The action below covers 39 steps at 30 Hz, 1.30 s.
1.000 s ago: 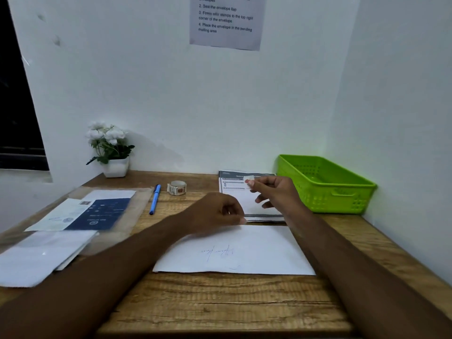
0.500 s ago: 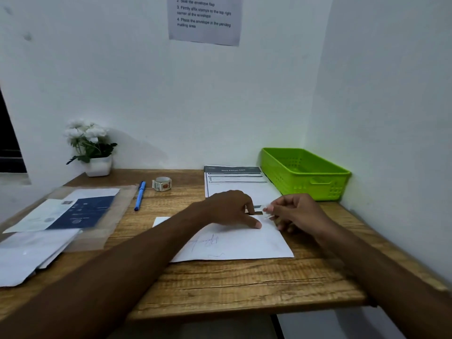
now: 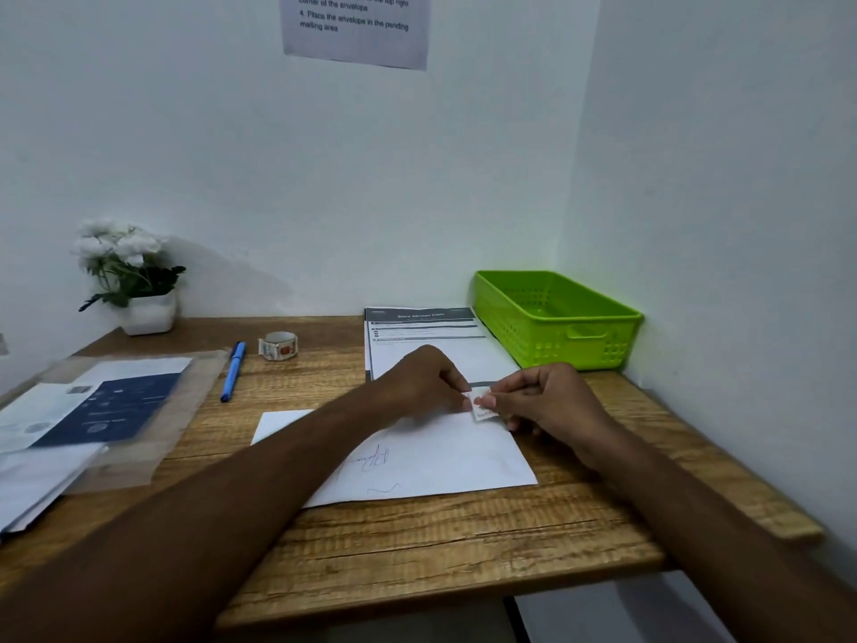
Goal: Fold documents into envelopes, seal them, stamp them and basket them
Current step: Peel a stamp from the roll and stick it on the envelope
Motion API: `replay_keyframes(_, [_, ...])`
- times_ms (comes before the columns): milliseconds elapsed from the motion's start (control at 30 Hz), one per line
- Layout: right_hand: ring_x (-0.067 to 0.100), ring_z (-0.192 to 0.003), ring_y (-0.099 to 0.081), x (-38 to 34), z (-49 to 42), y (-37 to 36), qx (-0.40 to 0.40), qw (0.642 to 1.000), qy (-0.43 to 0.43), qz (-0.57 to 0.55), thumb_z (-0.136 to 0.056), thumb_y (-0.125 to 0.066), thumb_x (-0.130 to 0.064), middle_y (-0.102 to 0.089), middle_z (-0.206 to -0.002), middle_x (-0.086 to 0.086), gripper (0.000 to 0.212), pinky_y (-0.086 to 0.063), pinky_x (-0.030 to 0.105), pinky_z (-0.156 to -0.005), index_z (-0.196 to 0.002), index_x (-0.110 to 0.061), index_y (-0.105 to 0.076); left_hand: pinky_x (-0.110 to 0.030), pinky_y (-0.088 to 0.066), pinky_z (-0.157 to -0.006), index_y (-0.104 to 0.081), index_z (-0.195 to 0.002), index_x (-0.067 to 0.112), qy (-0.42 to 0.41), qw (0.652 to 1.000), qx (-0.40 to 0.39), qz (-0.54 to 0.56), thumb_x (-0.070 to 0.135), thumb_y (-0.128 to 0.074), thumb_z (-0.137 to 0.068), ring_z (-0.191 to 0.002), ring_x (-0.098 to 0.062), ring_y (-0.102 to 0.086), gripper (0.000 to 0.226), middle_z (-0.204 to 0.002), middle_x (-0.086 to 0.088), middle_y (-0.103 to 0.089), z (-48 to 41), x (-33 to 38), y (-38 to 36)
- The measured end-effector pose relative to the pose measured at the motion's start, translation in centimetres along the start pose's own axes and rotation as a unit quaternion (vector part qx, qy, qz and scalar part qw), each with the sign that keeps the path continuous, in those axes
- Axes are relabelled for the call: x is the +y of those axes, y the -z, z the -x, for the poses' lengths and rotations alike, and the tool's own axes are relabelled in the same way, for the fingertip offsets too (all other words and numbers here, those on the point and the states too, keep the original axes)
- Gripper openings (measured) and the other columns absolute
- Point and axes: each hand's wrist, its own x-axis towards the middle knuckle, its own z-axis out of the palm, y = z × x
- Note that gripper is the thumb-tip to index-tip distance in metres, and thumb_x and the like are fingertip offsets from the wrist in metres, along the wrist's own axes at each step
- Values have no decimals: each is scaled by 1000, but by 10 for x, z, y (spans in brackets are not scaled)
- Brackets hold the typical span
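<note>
left hand (image 3: 424, 380) and right hand (image 3: 542, 396) together pinching stamp (image 3: 482, 405) at top right corner of white envelope (image 3: 440, 461) on desk (image 3: 417, 549), green basket (image 3: 556, 350) behind, clear sleeve (image 3: 190, 410) holding papers (image 3: 106, 406)

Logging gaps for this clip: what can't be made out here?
Head view:
Stamp: design too small; fingers of the left hand and right hand cover part of it.
Wall notice: upper lines cut off by the top edge.
Printed form: text too small; lower part behind the left hand.
Papers at left: blurred, cut by the left edge.
</note>
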Motion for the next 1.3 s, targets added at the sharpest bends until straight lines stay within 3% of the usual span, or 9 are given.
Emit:
replay_keyframes(100, [7,-47,-61,0,0,-1,13,1000,5,2,-74,-83,-22,-72,-62,7,15,-36,17,-40,-80,-9,-77,-20,-45,-67,-72,-88,6,-12,999,23,45,1,-76,-76,-63,-9,-58,14,-71,-4,-67,2,1,3])
replay_keyframes(200, [8,-46,-59,0,0,-3,19,1000,7,4,-78,-80,-21,-73,-67,10,13,-34,18,-39,-81,-9,-77,-10,-44,-60,-74,-94,8,-22,997,56,46,2,-77,-75,-60,-3,-58,21,-71,-4,-69,6,1,3])
replay_keyframes(333, [7,-43,-54,-3,2,-5,30,999,10,-9,-78,-80,-17,-71,-67,11,12,-33,16,-37,-80,-6,-77,-10,-44,-61,-76,-96,10,-23,994,95,58,4,-77,-75,-68,-4,-59,22,-77,-3,-71,10,2,2])
replay_keyframes(467, [3,-38,-49,-6,4,-5,42,998,14,-35,-79,-79,-13,-67,-59,2,10,-33,12,-36,-76,-4,-76,-4,-40,-53,-76,-95,12,-19,991,106,76,5,-75,-77,-63,0,-56,19,-72,3,-68,14,5,3])
replay_keyframes(600, [3,-38,-48,-6,4,-7,48,998,18,-33,-77,-81,-13,-65,-52,-4,11,-34,12,-37,-74,-4,-76,-9,-43,-58,-77,-93,13,-15,990,110,88,4,-73,-79,-67,-4,-58,17,-77,-3,-71,18,7,3])
replay_keyframes(833, [4,-41,-49,-6,3,-7,56,997,25,-39,-74,-83,-15,-67,-56,-1,12,-35,13,-40,-69,-7,-76,-27,-52,-78,-78,-89,10,-19,984,103,143,12,-75,-79,-82,-12,-68,11,-86,-5,-75,21,9,3])
replay_keyframes(1000, [6,-43,-50,-5,2,-8,59,997,32,-38,-74,-83,-17,-69,-62,5,12,-37,14,-41,-68,-10,-76,-24,-52,-75,-78,-86,12,-24,984,116,131,13,-81,-73,-80,-13,-69,13,-82,-5,-75,22,11,1])
replay_keyframes(1300, [2,-43,-54,-6,1,-9,68,996,42,-41,-75,-83,-16,-70,-59,-2,10,-38,13,-42,-73,-8,-77,-20,-49,-65,-78,-83,16,-25,983,143,112,12,-78,-75,-70,-8,-65,9,-76,-2,-75,20,11,-2])
